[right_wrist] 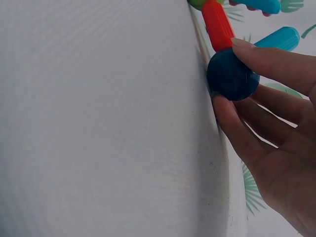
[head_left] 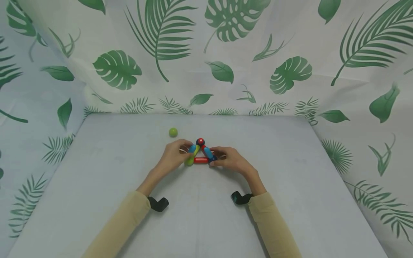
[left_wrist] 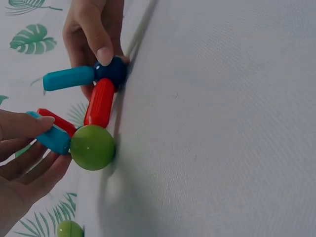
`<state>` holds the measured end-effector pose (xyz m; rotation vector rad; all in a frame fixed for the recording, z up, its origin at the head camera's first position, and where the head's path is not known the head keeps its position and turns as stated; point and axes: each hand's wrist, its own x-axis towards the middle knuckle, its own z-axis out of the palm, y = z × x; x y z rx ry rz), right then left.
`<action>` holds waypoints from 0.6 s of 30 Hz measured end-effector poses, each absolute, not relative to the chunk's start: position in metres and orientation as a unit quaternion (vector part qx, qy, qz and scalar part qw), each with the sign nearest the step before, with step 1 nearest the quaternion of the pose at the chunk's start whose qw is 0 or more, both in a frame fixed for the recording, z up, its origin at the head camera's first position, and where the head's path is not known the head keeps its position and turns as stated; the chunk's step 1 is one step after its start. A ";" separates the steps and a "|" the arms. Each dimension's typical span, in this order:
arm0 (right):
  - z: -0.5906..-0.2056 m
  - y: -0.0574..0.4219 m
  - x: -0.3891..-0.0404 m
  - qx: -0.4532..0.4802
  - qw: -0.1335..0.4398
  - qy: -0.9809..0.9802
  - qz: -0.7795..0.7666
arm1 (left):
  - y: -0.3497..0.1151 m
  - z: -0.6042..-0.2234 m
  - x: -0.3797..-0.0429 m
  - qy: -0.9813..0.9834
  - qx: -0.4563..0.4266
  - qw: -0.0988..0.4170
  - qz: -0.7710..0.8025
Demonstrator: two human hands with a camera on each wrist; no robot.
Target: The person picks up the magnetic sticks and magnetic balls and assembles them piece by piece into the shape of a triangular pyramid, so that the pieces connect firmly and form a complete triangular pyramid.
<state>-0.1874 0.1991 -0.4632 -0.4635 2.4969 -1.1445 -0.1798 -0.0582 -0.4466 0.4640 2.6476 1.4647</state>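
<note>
A triangle of toy rods and balls lies on the table between the two hands. Its near side is a red rod (head_left: 201, 160), joining a green ball (left_wrist: 93, 147) on the left to a dark blue ball (right_wrist: 232, 74) on the right. At the far corner sits a dark ball with a red top (head_left: 200, 142). My left hand (head_left: 175, 153) pinches a blue rod (left_wrist: 55, 139) that stands up from the green ball. Thumb and fingers of my right hand (head_left: 230, 157) grip the dark blue ball, from which another blue rod (left_wrist: 69, 78) sticks out.
A loose green ball (head_left: 173, 132) lies on the white table (head_left: 200, 222), beyond the left hand. Leaf-printed cloth (head_left: 193, 71) hangs behind the table and along both sides. Black wrist mounts (head_left: 159, 204) jut inward from both sleeves.
</note>
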 end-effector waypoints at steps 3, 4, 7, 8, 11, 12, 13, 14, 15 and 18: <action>-0.464 0.199 -0.188 -0.165 0.176 0.882 -0.405 | -0.058 -0.448 -0.179 0.862 0.154 0.041 0.482; -0.464 0.199 -0.188 -0.165 0.176 0.882 -0.405 | -0.057 -0.448 -0.179 0.861 0.155 0.042 0.482; -0.463 0.200 -0.188 -0.167 0.176 0.881 -0.406 | -0.057 -0.450 -0.180 0.863 0.156 0.043 0.479; -0.463 0.200 -0.188 -0.168 0.176 0.881 -0.405 | -0.057 -0.450 -0.180 0.863 0.156 0.044 0.478; -0.462 0.199 -0.187 -0.164 0.177 0.882 -0.405 | -0.057 -0.451 -0.180 0.863 0.157 0.042 0.478; -0.462 0.199 -0.187 -0.161 0.177 0.883 -0.403 | -0.057 -0.451 -0.180 0.863 0.158 0.041 0.478; -0.461 0.198 -0.187 -0.158 0.177 0.885 -0.402 | -0.057 -0.452 -0.181 0.862 0.160 0.040 0.479; -0.461 0.198 -0.187 -0.155 0.175 0.886 -0.401 | -0.057 -0.452 -0.181 0.862 0.162 0.038 0.479; -0.461 0.198 -0.187 -0.152 0.175 0.886 -0.401 | -0.057 -0.452 -0.181 0.861 0.162 0.037 0.481; -0.461 0.197 -0.186 -0.147 0.170 0.889 -0.400 | -0.056 -0.454 -0.181 0.858 0.165 0.033 0.486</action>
